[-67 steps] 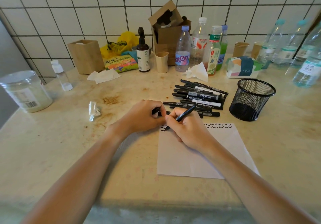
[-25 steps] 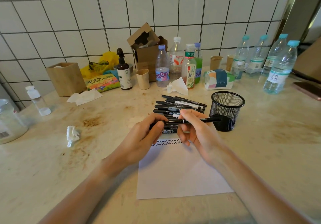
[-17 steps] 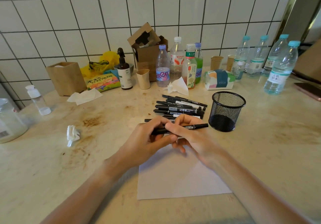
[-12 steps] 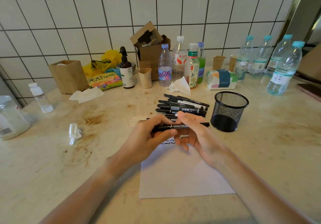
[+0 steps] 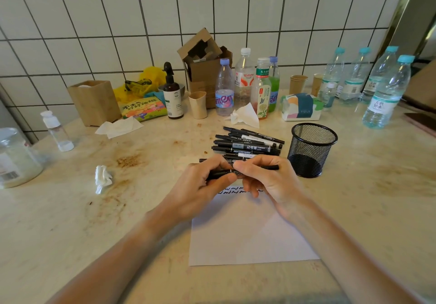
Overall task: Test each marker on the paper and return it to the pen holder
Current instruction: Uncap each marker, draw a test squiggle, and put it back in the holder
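Both hands hold one black marker (image 5: 271, 167) level above the top edge of the white paper (image 5: 247, 235). My left hand (image 5: 200, 185) pinches its left end and my right hand (image 5: 269, 181) grips its middle, the right end poking out toward the pen holder. Black wavy test lines (image 5: 232, 190) show on the paper between my hands. A pile of several black markers (image 5: 247, 144) lies just beyond my hands. The black mesh pen holder (image 5: 311, 150) stands to the right of the pile, with no marker visible inside.
Bottles (image 5: 245, 84), a cardboard box (image 5: 205, 68), a tissue pack (image 5: 302, 107) and paper cups (image 5: 298, 83) line the tiled wall. More water bottles (image 5: 387, 91) stand at the right. A crumpled tissue (image 5: 102, 177) and a plastic jar (image 5: 16, 160) are at the left.
My right hand lifted the marker off the paper and turned it level; my left hand came onto its left end. The two hands have closed in on the marker together.
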